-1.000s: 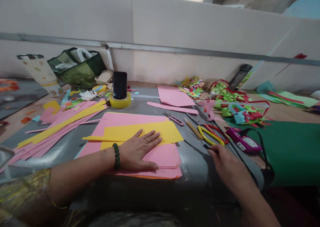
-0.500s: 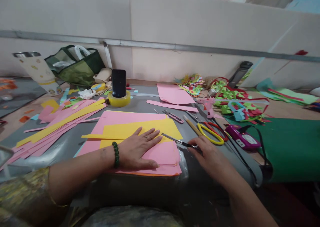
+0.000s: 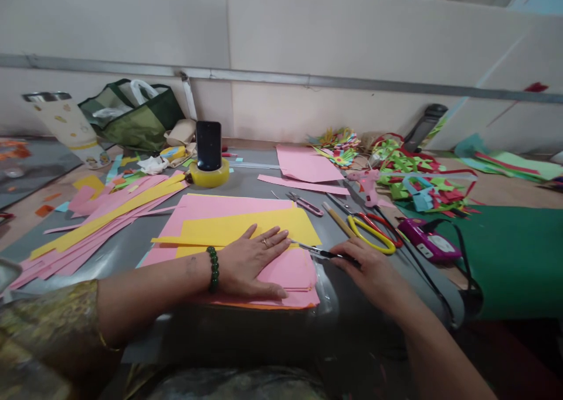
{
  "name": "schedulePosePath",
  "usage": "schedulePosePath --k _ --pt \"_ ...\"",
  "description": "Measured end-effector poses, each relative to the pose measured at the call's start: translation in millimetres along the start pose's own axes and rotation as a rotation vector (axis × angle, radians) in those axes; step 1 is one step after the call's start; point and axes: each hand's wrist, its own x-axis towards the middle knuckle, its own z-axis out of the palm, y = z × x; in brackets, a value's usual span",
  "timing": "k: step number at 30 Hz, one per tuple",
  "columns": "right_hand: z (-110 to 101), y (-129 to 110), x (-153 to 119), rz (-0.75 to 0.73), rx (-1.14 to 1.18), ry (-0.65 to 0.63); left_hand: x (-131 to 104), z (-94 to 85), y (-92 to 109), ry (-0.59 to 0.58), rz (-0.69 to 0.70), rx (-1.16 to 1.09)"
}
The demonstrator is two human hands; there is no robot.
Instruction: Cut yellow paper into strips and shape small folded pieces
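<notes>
Left hand [image 3: 253,265], laid flat, fingers slightly apart, on a loose yellow paper sheet [image 3: 246,219] and a stack of pink paper sheets [image 3: 294,271] on the grey-covered bench [image 3: 250,183]; right hand [image 3: 367,265], clamped on a slim black-handled metal-bladed cutter [image 3: 320,251], blade over the sheets' right edge. Beyond: metal scissors with yellow and red loop handles [image 3: 370,236]; black phone [image 3: 209,146], upright at a yellow tape roll [image 3: 212,175]; green fabric bag [image 3: 136,121] near the wall.

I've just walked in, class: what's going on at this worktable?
A person's left hand lies flat on stacked yellow paper and pink paper. The right hand holds a slim, dark-handled blade, its tip close to the left hand. Pink and yellow strips lie heaped off to the left.
</notes>
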Motion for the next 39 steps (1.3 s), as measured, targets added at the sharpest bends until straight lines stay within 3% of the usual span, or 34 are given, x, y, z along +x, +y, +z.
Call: schedulePosePath --k 20,31,39 --pt "-10.5 10.7 -4.1 0.002 0.026 -0.058 -0.8 0.3 0.5 -0.008 -0.019 0.007" --pt "-17.0 4.9 -3.6 -0.006 0.056 -0.096 -2.6 1.0 0.2 0.016 -0.002 0.005" --pt "-10.5 16.5 4.8 0.01 0.032 -0.053 18.7 1.4 10.6 -0.001 -0.081 -0.002"
